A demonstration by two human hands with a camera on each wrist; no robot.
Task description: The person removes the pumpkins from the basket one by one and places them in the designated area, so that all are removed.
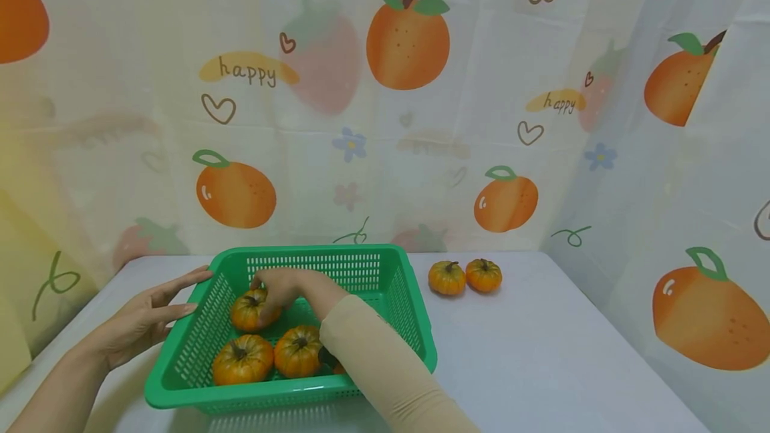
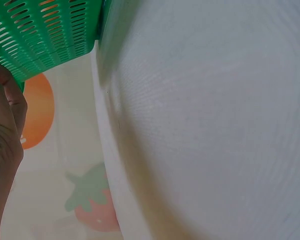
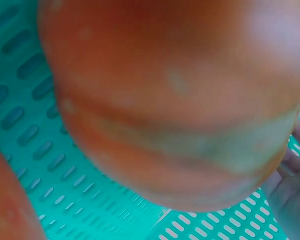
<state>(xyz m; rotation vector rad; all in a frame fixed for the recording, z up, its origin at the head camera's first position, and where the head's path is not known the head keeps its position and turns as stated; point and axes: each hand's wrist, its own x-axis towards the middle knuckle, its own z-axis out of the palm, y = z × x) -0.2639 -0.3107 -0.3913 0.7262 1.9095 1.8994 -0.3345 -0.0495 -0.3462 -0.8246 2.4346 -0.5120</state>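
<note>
I see right hand (image 1: 283, 288) pinching pumpkin (image 1: 245, 313) inside green basket (image 1: 289, 389), left side; front pumpkins (image 1: 242, 359) nearer me. Left hand (image 1: 141, 323), fingers spread, touches basket's left rim. Outer pumpkins (image 1: 447, 278) on table (image 1: 511, 353), right of basket.

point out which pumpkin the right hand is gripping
The rear pumpkin in the basket: the right hand grips it. The front ones and the pair on the table are outside its grasp.
</note>
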